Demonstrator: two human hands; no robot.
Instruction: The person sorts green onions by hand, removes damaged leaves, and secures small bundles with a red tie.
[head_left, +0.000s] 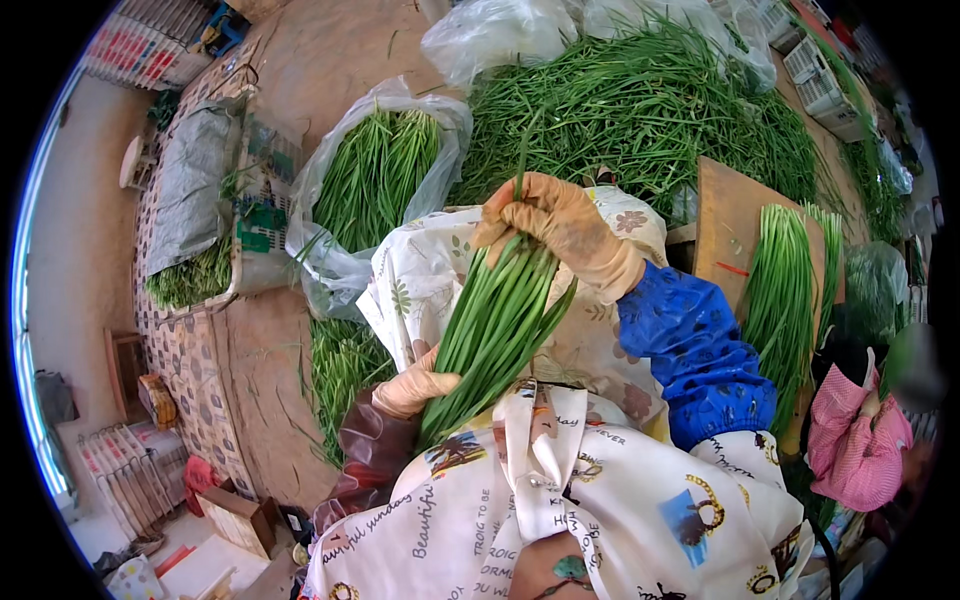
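Note:
A bundle of long green leaves, probably garlic chives, slants across my lap. My left hand, in a pale thin glove with a dark red sleeve above it, is wrapped around the bundle near its lower end. At the upper end is my right hand, in a stained glove with a blue sleeve. Its bent fingers pinch a thin green blade that sticks up past the knuckles. Those fingers partly hide the bundle's tip. Under the bundle lies a white floral apron.
Ahead, a large heap of loose chives covers the floor. A clear plastic bag of chives stands front left, beside a covered crate. To the right, sorted chives rest on a wooden board. A person in pink sleeves sits close by.

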